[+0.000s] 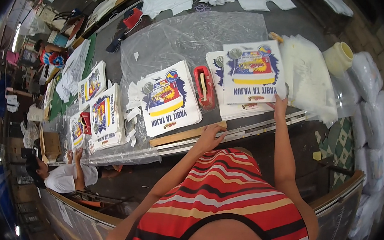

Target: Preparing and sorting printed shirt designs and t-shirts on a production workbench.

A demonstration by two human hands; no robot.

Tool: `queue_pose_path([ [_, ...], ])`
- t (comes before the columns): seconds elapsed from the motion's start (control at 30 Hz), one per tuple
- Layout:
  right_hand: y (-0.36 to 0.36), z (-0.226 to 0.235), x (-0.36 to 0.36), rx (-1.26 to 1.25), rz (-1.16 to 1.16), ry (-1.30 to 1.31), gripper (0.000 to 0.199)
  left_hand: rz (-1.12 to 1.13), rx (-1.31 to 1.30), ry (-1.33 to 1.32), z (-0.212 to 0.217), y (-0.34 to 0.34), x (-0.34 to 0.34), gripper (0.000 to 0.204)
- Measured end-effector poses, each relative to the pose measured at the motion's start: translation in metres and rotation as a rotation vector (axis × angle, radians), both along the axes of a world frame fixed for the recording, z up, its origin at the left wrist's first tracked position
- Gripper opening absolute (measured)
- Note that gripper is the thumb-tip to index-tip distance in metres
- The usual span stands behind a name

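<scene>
My right hand (280, 106) pinches the lower right corner of a white printed sheet (252, 72) with a blue, red and yellow design. That sheet is raised over a stack of like sheets (243, 111), which it partly covers. On the wooden strip (177, 137) along the table's near edge rests my left hand (209, 137), its fingers spread and nothing seen in them. Left of centre lies another stack of printed sheets (168, 102). Between the two stacks sits a red oblong object (204, 88) with a pale bar along it; its kind is unclear.
Clear plastic sheeting (148, 47) covers part of the dark table. White plastic (305, 75) and a pale yellow container (339, 56) lie at the right. Wrapped bundles (375, 117) are piled beyond. Another person (70, 178) handles sheets at the left. White shirts (168, 0) lie at the back.
</scene>
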State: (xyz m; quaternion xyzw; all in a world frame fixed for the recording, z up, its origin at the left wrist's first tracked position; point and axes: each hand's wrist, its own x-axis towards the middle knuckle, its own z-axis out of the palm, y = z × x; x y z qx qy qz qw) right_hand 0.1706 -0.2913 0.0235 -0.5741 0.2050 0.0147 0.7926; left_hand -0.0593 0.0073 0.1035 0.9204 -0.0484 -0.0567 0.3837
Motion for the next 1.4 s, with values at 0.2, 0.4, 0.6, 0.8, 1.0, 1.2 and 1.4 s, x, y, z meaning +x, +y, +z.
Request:
queue_pose_path([
  [0.2, 0.009, -0.026, 0.013, -0.007, 0.143, 0.079, 0.047, 0.163, -0.023, 0.119, -0.008, 0.023, -0.026, 0.03],
  [0.4, -0.013, -0.079, 0.01, -0.271, 0.124, 0.125, 0.075, 0.322, -0.076, 0.081, -0.035, 0.047, -0.064, 0.027],
  [0.6, -0.043, -0.052, 0.02, -0.443, 0.127, 0.167, 0.062, 0.359, -0.052, 0.163, -0.03, 0.049, -0.088, 0.026],
  [0.8, -0.034, -0.044, 0.014, -0.981, 0.04, -0.142, 0.057, 0.372, -0.092, 0.224, -0.029, 0.056, -0.105, 0.026],
  [1.0, -0.055, -0.101, 0.012, -1.101, -0.125, -0.519, 0.044, 0.31, -0.057, 0.203, -0.033, 0.057, -0.103, 0.027],
  [1.2, -0.009, -0.069, -0.01, -0.969, -0.131, -0.415, 0.043, 0.261, -0.125, 0.25, -0.034, 0.052, -0.108, 0.031],
  [1.4, -0.004, -0.048, -0.022, -0.984, -0.077, -0.374, 0.048, 0.221, -0.161, 0.268, -0.025, 0.046, -0.093, 0.031],
])
